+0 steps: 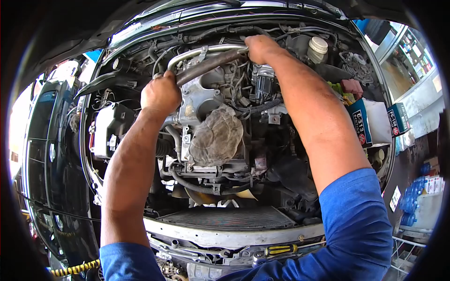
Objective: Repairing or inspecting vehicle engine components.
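My two hands reach over an engine [192, 100] in an open car bay. My left hand [161, 95] is closed round the near-left end of a dark pipe [211, 65]. At its far-right end, close to the back of the bay, my right hand [262, 49] is closed as well, its fingertips partly hidden. Just behind the dark pipe runs a bent silver tube [187, 55] with a small bracket. A dirty grey-brown cloth [218, 136] lies bunched on the engine, nearer to me than the pipe.
A battery [112, 124] sits at the left, a white-capped reservoir [318, 49] at the back right. Boxes [375, 122] rest on the right edge. The radiator [225, 218] crosses the front; a yellow-black screwdriver [281, 249] and wrench [206, 251] lie before it. Another dark car [51, 164] stands left.
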`<action>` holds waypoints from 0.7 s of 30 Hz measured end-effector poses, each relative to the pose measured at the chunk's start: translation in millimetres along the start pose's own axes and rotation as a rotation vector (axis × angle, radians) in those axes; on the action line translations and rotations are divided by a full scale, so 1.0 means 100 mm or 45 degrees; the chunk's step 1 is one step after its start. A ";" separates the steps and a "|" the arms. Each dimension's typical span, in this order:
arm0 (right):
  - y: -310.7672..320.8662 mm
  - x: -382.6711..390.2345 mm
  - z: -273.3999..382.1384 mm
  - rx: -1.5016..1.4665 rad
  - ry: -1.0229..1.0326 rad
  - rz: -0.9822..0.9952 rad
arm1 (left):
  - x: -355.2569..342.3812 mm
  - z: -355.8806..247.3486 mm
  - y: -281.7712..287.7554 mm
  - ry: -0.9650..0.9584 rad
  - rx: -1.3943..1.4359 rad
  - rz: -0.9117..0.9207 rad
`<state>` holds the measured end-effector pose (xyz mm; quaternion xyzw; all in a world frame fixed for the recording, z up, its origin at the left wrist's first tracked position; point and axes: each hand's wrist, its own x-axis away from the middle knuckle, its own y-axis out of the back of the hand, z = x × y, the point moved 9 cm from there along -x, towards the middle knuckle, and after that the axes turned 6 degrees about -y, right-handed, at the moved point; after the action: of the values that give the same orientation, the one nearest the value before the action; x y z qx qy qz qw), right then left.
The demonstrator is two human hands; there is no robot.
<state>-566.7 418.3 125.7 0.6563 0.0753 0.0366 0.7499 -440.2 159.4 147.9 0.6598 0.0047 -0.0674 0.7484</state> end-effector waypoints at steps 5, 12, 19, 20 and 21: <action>0.27 0.15 -0.17 0.133 0.023 0.099 | 0.05 -0.16 0.27 -0.121 0.016 -0.156; 0.06 0.49 -0.58 0.165 -0.110 0.212 | -0.28 -0.39 0.25 -0.334 -0.012 -0.242; 0.02 0.51 -0.76 -0.038 -0.257 0.091 | -0.49 -0.40 0.59 -0.301 -0.205 -0.424; 0.03 0.50 -0.77 -0.049 -0.259 0.089 | -0.51 -0.39 0.63 -0.311 -0.187 -0.439; 0.04 0.50 -0.76 -0.062 -0.262 0.085 | -0.54 -0.39 0.67 -0.341 -0.221 -0.458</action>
<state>-529.2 501.4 117.1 0.6403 -0.0249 -0.0042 0.7677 -483.0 211.6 213.9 0.5666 0.0286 -0.2859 0.7723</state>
